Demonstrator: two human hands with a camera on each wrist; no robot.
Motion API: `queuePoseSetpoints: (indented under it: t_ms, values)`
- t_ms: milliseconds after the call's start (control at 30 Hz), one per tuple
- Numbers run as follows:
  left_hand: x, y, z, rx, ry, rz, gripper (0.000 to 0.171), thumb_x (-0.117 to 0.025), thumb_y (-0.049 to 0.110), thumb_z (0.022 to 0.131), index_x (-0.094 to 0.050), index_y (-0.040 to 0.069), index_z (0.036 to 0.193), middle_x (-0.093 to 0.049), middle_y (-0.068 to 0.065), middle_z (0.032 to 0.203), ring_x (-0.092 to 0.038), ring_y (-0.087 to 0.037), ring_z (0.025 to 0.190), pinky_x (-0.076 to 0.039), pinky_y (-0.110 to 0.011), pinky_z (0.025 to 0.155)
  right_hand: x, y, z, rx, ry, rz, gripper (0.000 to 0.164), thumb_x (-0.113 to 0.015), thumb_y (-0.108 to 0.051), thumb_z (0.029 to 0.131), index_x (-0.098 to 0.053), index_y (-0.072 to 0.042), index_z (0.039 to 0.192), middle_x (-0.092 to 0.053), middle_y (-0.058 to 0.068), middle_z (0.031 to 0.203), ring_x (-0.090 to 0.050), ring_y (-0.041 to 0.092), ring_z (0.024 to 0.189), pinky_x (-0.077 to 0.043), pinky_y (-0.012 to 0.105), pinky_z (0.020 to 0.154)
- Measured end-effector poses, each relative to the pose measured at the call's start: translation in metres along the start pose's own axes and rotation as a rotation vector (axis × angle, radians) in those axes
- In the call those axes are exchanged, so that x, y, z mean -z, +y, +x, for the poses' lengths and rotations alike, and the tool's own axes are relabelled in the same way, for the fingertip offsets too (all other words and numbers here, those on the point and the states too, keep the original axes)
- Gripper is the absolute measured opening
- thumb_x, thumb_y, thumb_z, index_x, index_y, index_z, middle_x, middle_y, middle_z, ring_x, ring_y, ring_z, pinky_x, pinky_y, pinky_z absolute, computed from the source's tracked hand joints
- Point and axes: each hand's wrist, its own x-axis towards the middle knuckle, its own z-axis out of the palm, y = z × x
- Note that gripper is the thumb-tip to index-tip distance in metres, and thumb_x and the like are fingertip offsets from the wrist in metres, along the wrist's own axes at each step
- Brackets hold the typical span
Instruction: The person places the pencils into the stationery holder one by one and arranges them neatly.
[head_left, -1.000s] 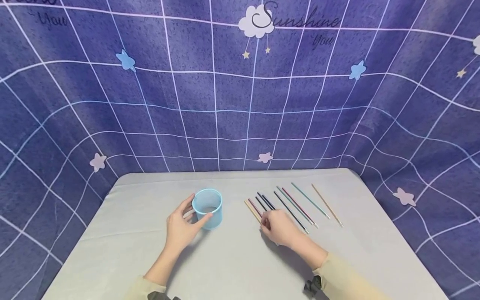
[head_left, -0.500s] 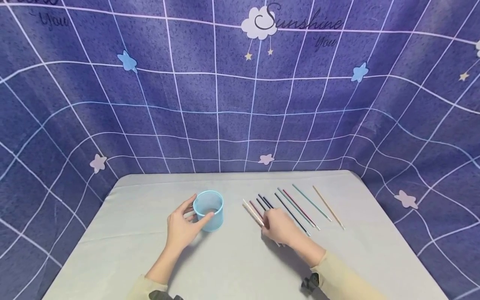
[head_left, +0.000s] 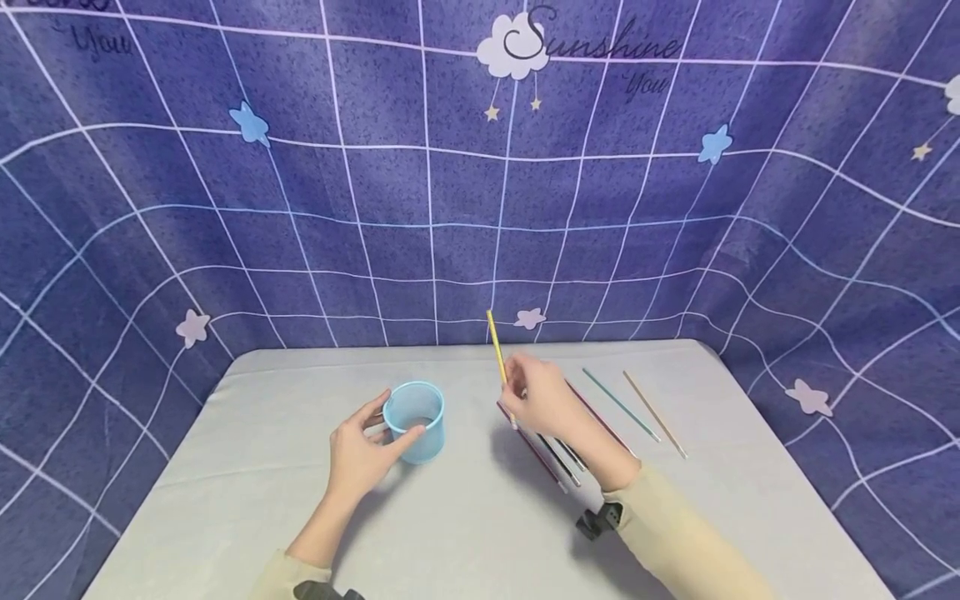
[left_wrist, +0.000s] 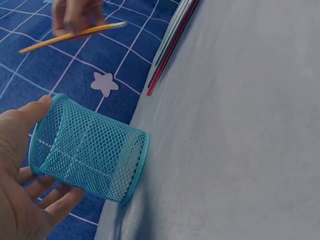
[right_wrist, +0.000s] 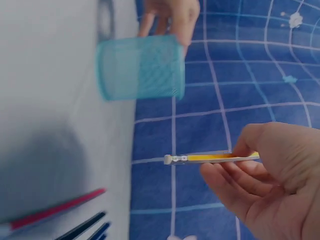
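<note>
Right hand (head_left: 536, 396) pinching yellow pencil (head_left: 496, 343), top leaning toward eleven o'clock; left hand (head_left: 362, 446) holding blue cup (head_left: 427, 444) at right hand's nine o'clock, grip perhaps light, right-wrist view blurring. Steady pinch, braced cup probably helping; red pencil (head_left: 536, 453) at six o'clock needing clearance.

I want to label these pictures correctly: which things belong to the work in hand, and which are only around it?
Likely in the job: yellow pencil, blue cup, other pencils.

Only around it: patterned cloth behind, table underneath.
</note>
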Motion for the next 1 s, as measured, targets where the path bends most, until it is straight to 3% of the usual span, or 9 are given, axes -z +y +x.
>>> queuePoseSetpoints:
  t_ms: [233, 433, 633, 767, 1000]
  values:
    - [0.003, 0.0, -0.001, 0.009, -0.012, 0.011, 0.082, -0.099, 0.03, 0.076, -0.064, 0.002, 0.144, -0.075, -0.023, 0.128, -0.077, -0.039, 0.112, -0.068, -0.038, 0.086, -0.005, -0.033, 0.032, 0.01, 0.043, 0.162, 0.009, -0.068, -0.002, 0.089, -0.063, -0.008, 0.095, -0.072, 0.003, 0.085, -0.072, 0.013, 0.078, -0.064, 0.017, 0.068]
    - [0.003, -0.002, 0.0, 0.004, -0.001, 0.014, 0.081, -0.1, 0.029, 0.075, -0.065, 0.003, 0.143, -0.076, -0.022, 0.127, -0.078, -0.039, 0.109, -0.069, -0.037, 0.084, -0.02, -0.05, 0.05, 0.046, 0.017, 0.272, 0.007, -0.068, -0.002, 0.094, -0.064, -0.005, 0.099, -0.074, 0.007, 0.092, -0.074, 0.015, 0.085, -0.065, 0.015, 0.073]
    - [-0.001, -0.002, 0.002, -0.011, -0.017, -0.033, 0.082, -0.1, 0.03, 0.075, -0.065, 0.002, 0.143, -0.076, -0.023, 0.125, -0.078, -0.04, 0.109, -0.069, -0.038, 0.084, -0.037, -0.058, 0.057, 0.04, -0.029, 0.252, 0.005, -0.069, -0.002, 0.096, -0.065, -0.003, 0.099, -0.075, 0.008, 0.09, -0.075, 0.018, 0.084, -0.063, 0.014, 0.071]
    - [-0.001, -0.004, 0.002, -0.01, -0.01, -0.035, 0.081, -0.1, 0.029, 0.074, -0.066, 0.003, 0.142, -0.077, -0.022, 0.124, -0.078, -0.039, 0.108, -0.069, -0.037, 0.083, -0.051, -0.062, 0.059, 0.048, -0.108, 0.2, 0.004, -0.069, -0.003, 0.098, -0.066, -0.001, 0.1, -0.076, 0.01, 0.092, -0.076, 0.021, 0.084, -0.063, 0.016, 0.072]
    - [0.003, -0.004, 0.002, -0.003, -0.01, -0.027, 0.081, -0.1, 0.029, 0.074, -0.065, 0.003, 0.142, -0.077, -0.021, 0.125, -0.078, -0.038, 0.11, -0.069, -0.035, 0.084, -0.075, -0.066, 0.068, 0.042, -0.238, 0.065, 0.003, -0.074, -0.008, 0.098, -0.071, -0.006, 0.097, -0.079, 0.006, 0.091, -0.074, 0.013, 0.08, -0.058, 0.011, 0.07]
